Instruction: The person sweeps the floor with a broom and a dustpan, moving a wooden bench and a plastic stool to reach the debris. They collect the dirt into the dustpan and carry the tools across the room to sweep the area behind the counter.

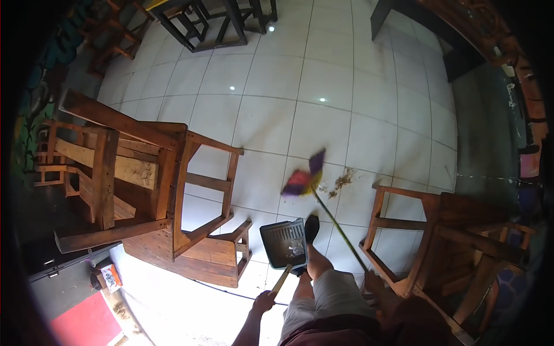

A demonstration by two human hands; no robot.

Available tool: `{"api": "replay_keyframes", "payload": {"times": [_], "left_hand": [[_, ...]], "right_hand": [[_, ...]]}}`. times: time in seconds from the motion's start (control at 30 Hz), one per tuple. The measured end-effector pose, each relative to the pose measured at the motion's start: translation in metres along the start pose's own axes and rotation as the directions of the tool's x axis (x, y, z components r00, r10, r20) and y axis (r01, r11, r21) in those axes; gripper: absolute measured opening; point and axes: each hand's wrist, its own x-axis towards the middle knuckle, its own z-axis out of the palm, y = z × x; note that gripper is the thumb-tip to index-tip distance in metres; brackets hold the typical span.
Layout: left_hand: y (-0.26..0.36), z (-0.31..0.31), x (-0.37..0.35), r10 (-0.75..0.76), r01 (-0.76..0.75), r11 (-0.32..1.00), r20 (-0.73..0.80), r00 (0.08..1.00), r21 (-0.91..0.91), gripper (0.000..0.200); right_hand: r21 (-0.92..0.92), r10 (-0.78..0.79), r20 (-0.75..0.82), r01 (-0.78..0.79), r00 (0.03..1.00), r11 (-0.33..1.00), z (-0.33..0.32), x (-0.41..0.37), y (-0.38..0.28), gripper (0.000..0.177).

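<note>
Low in the head view, my left hand (264,301) is closed round the wooden handle of a grey dustpan (284,243), which has some litter inside. My right hand (374,283) grips the green stick of a broom (337,228). The broom's purple, red and yellow head (304,176) is slightly blurred and lies over the white tiles, ahead of the dustpan. Just right of the broom head is a small pile of brown debris (344,180) on the floor.
Stacked wooden chairs (208,183) stand on the left, and more wooden furniture (424,230) is on the right. A dark-framed table (231,23) is at the top. My dark shoe (312,228) is beside the dustpan. A dark bench (427,23) stands upper right.
</note>
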Motion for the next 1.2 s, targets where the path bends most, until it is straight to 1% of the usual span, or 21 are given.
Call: {"api": "replay_keyframes", "payload": {"times": [0.03, 0.17, 0.23, 0.27, 0.3, 0.33, 0.4, 0.43, 0.47, 0.53, 0.6, 0.67, 0.7, 0.87, 0.9, 0.93, 1.0, 1.03, 1.07, 1.13, 1.2], "left_hand": [[0.019, -0.034, 0.001, -0.323, 0.419, 0.815, 0.287, 0.902, -0.4, 0.032], [0.023, -0.055, -0.002, -0.323, 0.381, 0.88, 0.233, 0.917, -0.282, 0.031], [0.032, -0.08, 0.002, -0.364, 0.443, 0.838, 0.28, 0.888, -0.317, 0.032], [0.037, -0.091, 0.002, -0.403, 0.509, 0.784, 0.332, 0.853, -0.356, 0.032], [0.03, -0.08, 0.006, -0.468, 0.612, 0.67, 0.401, 0.788, -0.42, 0.033], [0.029, -0.076, 0.004, -0.483, 0.629, 0.655, 0.408, 0.775, -0.419, 0.033], [0.024, -0.07, 0.001, -0.323, 0.359, 0.857, 0.159, 0.933, -0.37, 0.034], [0.021, -0.065, 0.001, -0.328, 0.367, 0.852, 0.166, 0.93, -0.374, 0.036], [0.021, -0.066, 0.0, -0.34, 0.383, 0.847, 0.179, 0.923, -0.368, 0.036], [0.026, -0.08, 0.003, -0.389, 0.459, 0.77, 0.244, 0.888, -0.442, 0.039], [0.029, -0.082, 0.0, -0.447, 0.5, 0.729, 0.228, 0.865, -0.467, 0.036], [0.059, -0.135, 0.012, -0.631, 0.746, 0.326, 0.454, 0.63, -0.581, 0.034], [0.059, -0.135, 0.008, -0.63, 0.754, 0.321, 0.466, 0.622, -0.573, 0.034], [0.04, -0.136, 0.003, -0.524, 0.656, 0.505, 0.405, 0.749, -0.561, 0.039], [0.036, -0.14, 0.002, -0.426, 0.5, 0.655, 0.269, 0.864, -0.566, 0.038], [0.031, -0.146, 0.008, -0.397, 0.473, 0.677, 0.263, 0.88, -0.563, 0.038], [0.019, -0.158, 0.017, -0.469, 0.609, 0.561, 0.391, 0.792, -0.56, 0.038], [0.008, -0.16, 0.022, -0.444, 0.596, 0.603, 0.397, 0.803, -0.53, 0.041], [-0.002, -0.162, 0.026, -0.446, 0.613, 0.626, 0.423, 0.789, -0.483, 0.044], [-0.009, -0.174, 0.035, -0.462, 0.613, 0.636, 0.405, 0.789, -0.469, 0.044], [-0.036, -0.165, 0.043, -0.433, 0.551, 0.696, 0.344, 0.833, -0.459, 0.041]], "right_hand": [[0.157, 0.056, -0.018, -0.053, 0.998, 0.986, -0.004, -0.024, -0.003, 0.035], [0.554, 0.249, 0.018, -0.217, 0.968, 0.804, -0.021, -0.033, -0.038, 0.034], [0.492, 0.265, -0.059, -0.203, 0.962, 0.847, -0.028, 0.017, -0.06, 0.028], [0.088, -0.156, -0.331, 0.195, 0.931, 0.977, -0.013, 0.058, -0.057, 0.023], [0.258, -0.006, -0.287, 0.084, 0.958, 0.963, -0.021, 0.103, -0.075, 0.022], [0.106, -0.1, -0.398, 0.154, 0.912, 0.982, -0.043, 0.145, -0.1, 0.021], [0.314, 0.004, -0.36, 0.117, 0.933, 0.942, -0.112, 0.221, -0.162, 0.02], [0.126, -0.125, -0.514, 0.219, 0.848, 0.967, -0.121, 0.271, -0.181, 0.02], [0.192, -0.097, -0.533, 0.232, 0.84, 0.954, -0.134, 0.321, -0.202, 0.02], [0.052, -0.163, -0.513, 0.22, 0.843, 0.974, -0.204, 0.373, -0.254, 0.021], [0.434, 0.07, -0.359, 0.099, 0.931, 0.896, -0.272, 0.39, -0.301, 0.024], [0.457, 0.132, -0.325, 0.034, 0.937, 0.889, -0.301, 0.401, -0.32, 0.026], [0.435, 0.117, -0.307, 0.03, 0.945, 0.9, -0.312, 0.397, -0.317, 0.025], [0.243, 0.134, -0.347, -0.049, 0.928, 0.969, -0.268, 0.354, -0.206, 0.028], [0.184, 0.198, -0.375, -0.136, 0.906, 0.973, -0.247, 0.335, -0.178, 0.026], [0.2, 0.23, -0.371, -0.165, 0.9, 0.966, -0.227, 0.311, -0.151, 0.026], [0.281, 0.375, -0.206, -0.312, 0.904, 0.908, -0.187, 0.254, -0.106, 0.029], [0.34, 0.435, -0.149, -0.367, 0.888, 0.866, -0.161, 0.226, -0.087, 0.031], [0.415, 0.468, -0.184, -0.363, 0.864, 0.834, -0.117, 0.209, -0.064, 0.034], [0.533, 0.555, -0.081, -0.435, 0.828, 0.726, -0.062, 0.165, -0.048, 0.036], [0.623, 0.513, -0.077, -0.36, 0.855, 0.694, 0.015, 0.143, -0.038, 0.038]]}}
